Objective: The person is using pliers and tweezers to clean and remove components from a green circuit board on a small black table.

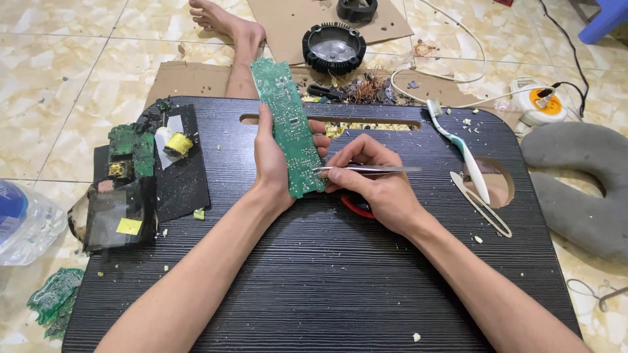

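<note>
The left hand [273, 163] is gripping the long, narrow green circuit board [288, 124], fingers wrapped around its lower half, and the board is standing tilted above the black wood-grain lap table [327, 274], its top end reaching out past the table's far edge. The right hand [373, 180] is pinching a pair of slim silver metal tweezers [366, 169], and their tips are touching the board's lower right edge, just beside the left fingertips. Something red [356, 208] is peeking out under the right hand, mostly hidden, so what it is stays unclear. Over on the left a broken green board with a yellow-wrapped coil [140, 153] is lying on a black sheet, and beside it a dark block with a small square yellow sticker [129, 226]. To the right a white and teal toothbrush [458, 147] and a pale plastic clip-like tool [481, 204] are lying near a round cut-out. At the left edge a clear plastic bottle with a blue label [19, 219] is cut off by the frame. Beyond the table a black round ribbed housing [333, 47] is sitting on brown cardboard, with tangled copper wire [369, 88] near it
</note>
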